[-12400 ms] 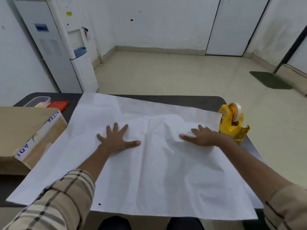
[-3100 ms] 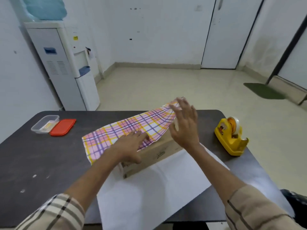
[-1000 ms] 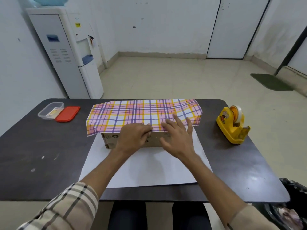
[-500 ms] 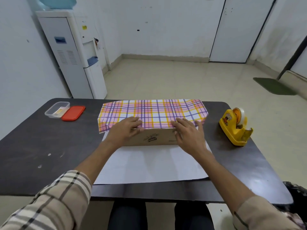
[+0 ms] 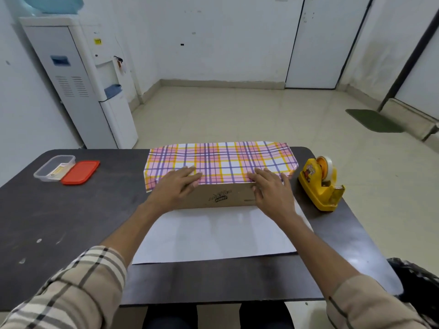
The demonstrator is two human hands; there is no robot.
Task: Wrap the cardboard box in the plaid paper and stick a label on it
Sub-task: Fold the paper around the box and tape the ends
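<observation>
- As I read it from the head cam, we're abt a third thru: the brown rectangular cardboard box (image 5: 221, 195) sits mid-desk on the sheet of plaid paper (image 5: 221, 161), pink/yellow/purple print side showing where the far flap is folded over the box top.
- Near half of that sheet lies flat, white side up, betw. box and me; not yet lifted.
- Left hand (image 5: 174, 188) is flat, fingers together, pressing the flap's edge down at the box's near top edge, left part. Gripping nothing, just palm pressure.
- Right hand (image 5: 270, 191) is the same: spread flat on the flap edge, right part, fingers partly draped over the front face. Holds nothing.
- Box front w/ black print is bare; plaid overhangs both ends, unfolded.
- Yellow tape dispenser (image 5: 322, 184) stands just right of the box on the dark desk (image 5: 71, 222), untouched; I see no tape on the paper.
- Clear plastic tub (image 5: 53, 168) and its red lid (image 5: 80, 172) sit far left; tub may hold the labels, can't tell.
- Left to do, my guess: tape flap, bring near half up, close ends, stick label.
</observation>
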